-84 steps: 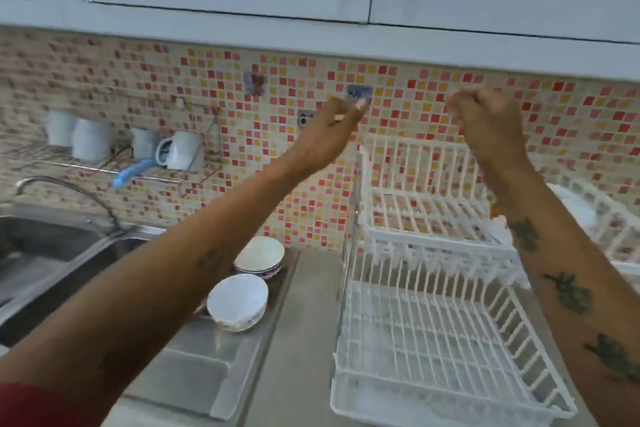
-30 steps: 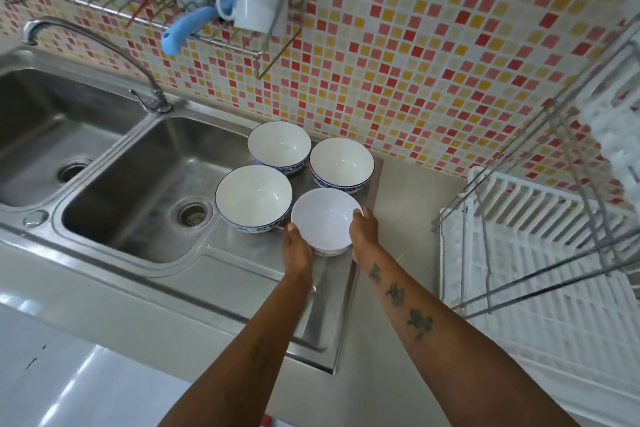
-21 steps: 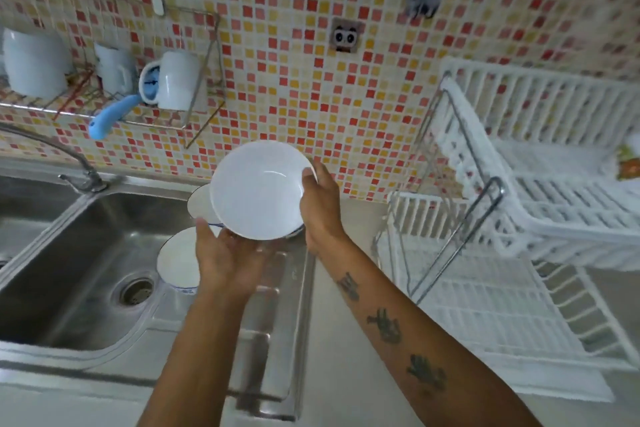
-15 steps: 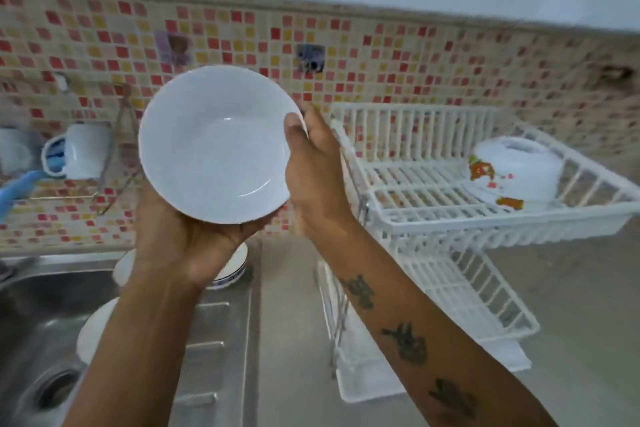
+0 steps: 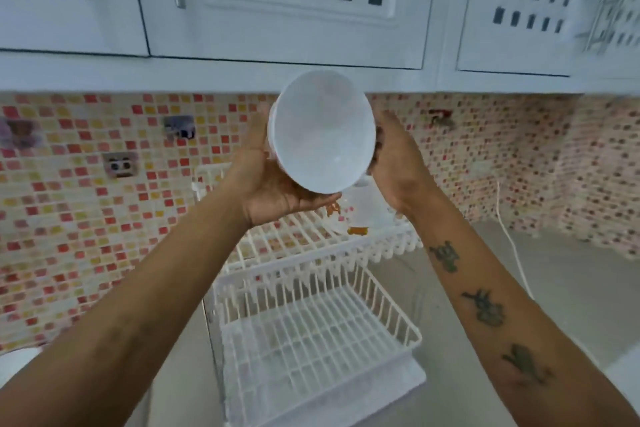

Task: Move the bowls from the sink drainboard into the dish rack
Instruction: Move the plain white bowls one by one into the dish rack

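Observation:
I hold a plain white bowl (image 5: 322,135) up in front of me, tilted on its side with the inside facing me. My left hand (image 5: 273,184) cups it from the left and below. My right hand (image 5: 394,166) presses against its right rim. The bowl hangs above the upper tier of the white two-tier dish rack (image 5: 311,288). A white dish with orange marks (image 5: 360,215) sits on that upper tier, partly hidden behind my hands. The lower tier (image 5: 311,347) has nothing in it. The sink drainboard and the other bowls are out of view.
White wall cabinets (image 5: 311,3) hang close above the bowl. Mosaic tile backsplash (image 5: 86,201) runs behind the rack. A white cable (image 5: 516,253) trails over the grey counter (image 5: 571,288) on the right. A white rounded edge (image 5: 17,360) shows at the far left.
I lifted the bowl off the drainboard with both hands, carried it right and up over the rack, and my view swung right, so the sink left the frame.

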`<state>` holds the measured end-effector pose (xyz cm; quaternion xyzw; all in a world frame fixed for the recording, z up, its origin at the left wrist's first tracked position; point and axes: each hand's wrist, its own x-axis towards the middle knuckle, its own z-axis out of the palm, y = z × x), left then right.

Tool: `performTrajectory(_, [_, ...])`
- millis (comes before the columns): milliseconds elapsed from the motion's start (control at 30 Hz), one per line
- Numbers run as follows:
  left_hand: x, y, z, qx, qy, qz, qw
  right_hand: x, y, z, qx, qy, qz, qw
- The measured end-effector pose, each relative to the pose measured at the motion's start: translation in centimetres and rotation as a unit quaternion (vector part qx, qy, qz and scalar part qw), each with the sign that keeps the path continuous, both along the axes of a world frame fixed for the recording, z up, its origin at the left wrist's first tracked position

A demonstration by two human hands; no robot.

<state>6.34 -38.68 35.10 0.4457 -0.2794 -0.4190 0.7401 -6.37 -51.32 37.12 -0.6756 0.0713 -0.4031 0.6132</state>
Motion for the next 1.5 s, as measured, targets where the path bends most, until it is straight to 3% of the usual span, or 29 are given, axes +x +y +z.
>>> performTrajectory(133, [-0.9, -4.0, 1.6, 0.054, -0.176, 0.077, 0.98, -0.3, -5.8, 0.2, 0.018, 0.036, -0.029, 0.999])
performTrajectory(267, [-0.3, -8.2, 0.2, 0.087, -0.392, 0.205, 0.893, 0.5, -9.4, -1.1, 0.025, 0.105, -0.029, 0.994])
performTrajectory(433, [0.6, -11.4, -1.6, 0.134, -0.544, 0.241, 0.793, 2.8, -11.4, -3.8, 0.036, 0.18, -0.054, 0.981])
performTrajectory(567, [2.0, -13.0, -3.3, 0.153, -0.552, 0.25, 0.78, 3.9, -12.3, -5.2, 0.049, 0.151, -0.071, 0.985])
performTrajectory(667, [1.5, -12.8, -3.1, 0.132, -0.52, 0.261, 0.803, 4.3, -13.1, -5.4, 0.077, 0.135, -0.054, 0.986])
performTrajectory(833, [1.9, -13.3, -4.2, 0.155, -0.54, 0.257, 0.787, 5.0, -13.6, -6.3, 0.06, 0.193, -0.049, 0.978])
performTrajectory(1000, [1.4, -13.4, -4.6, 0.156, -0.53, 0.239, 0.799, 4.6, -13.4, -6.1, 0.039, 0.223, -0.052, 0.973])
performTrajectory(1500, [1.8, -13.8, -5.4, 0.236, -0.534, 0.182, 0.791, 5.7, -14.8, -7.4, 0.053, 0.294, -0.034, 0.954])
